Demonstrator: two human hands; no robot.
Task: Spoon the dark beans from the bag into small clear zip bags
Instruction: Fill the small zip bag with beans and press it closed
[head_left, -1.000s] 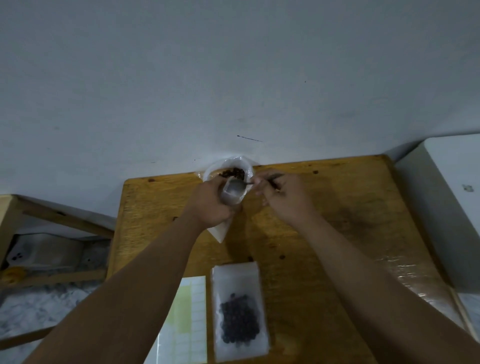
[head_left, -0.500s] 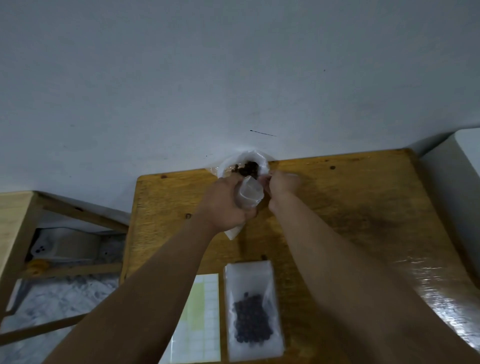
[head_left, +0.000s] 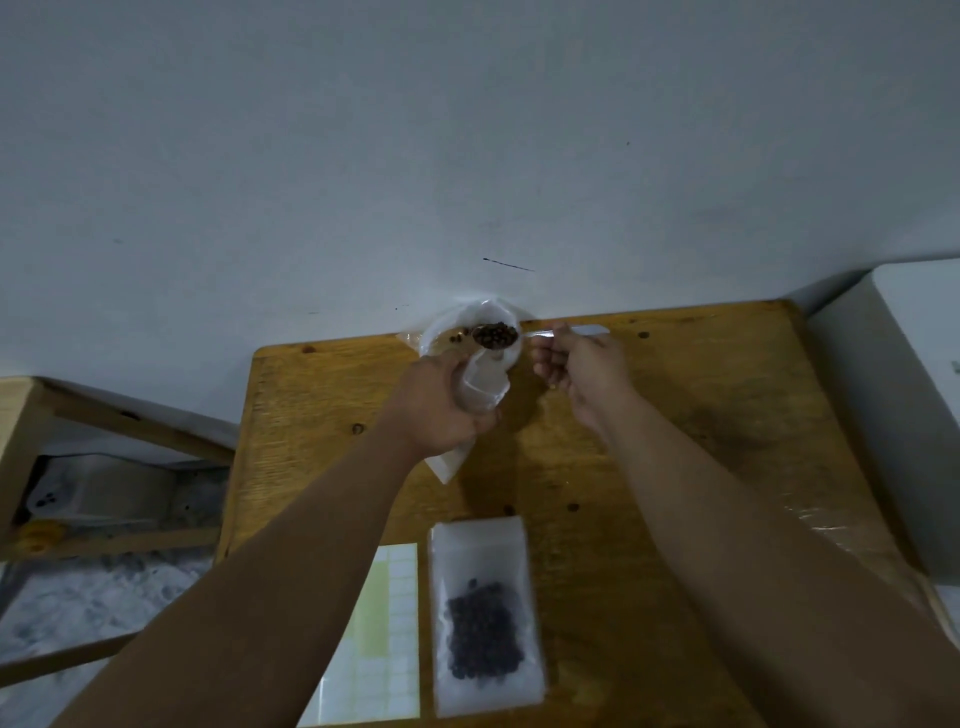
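My left hand (head_left: 434, 402) grips a small clear zip bag (head_left: 480, 387), its mouth held open and facing up. My right hand (head_left: 582, 371) holds a clear plastic spoon (head_left: 563, 332) by the handle; its bowl is heaped with dark beans (head_left: 494, 335) just above the small bag's mouth. Behind them, against the wall, stands the larger clear bag (head_left: 457, 325) with a few beans showing inside. A filled zip bag (head_left: 485, 618) of dark beans lies flat on the wooden table (head_left: 701, 415) near me.
A sheet of small white and yellow labels (head_left: 376, 639) lies left of the filled bag. A white box (head_left: 904, 395) stands at the table's right edge. A lower wooden shelf (head_left: 67, 410) with a white container sits to the left.
The spoon has come up out of the big bag loaded with beans and now sits over the small bag's mouth. My right hand has drawn back to the right.
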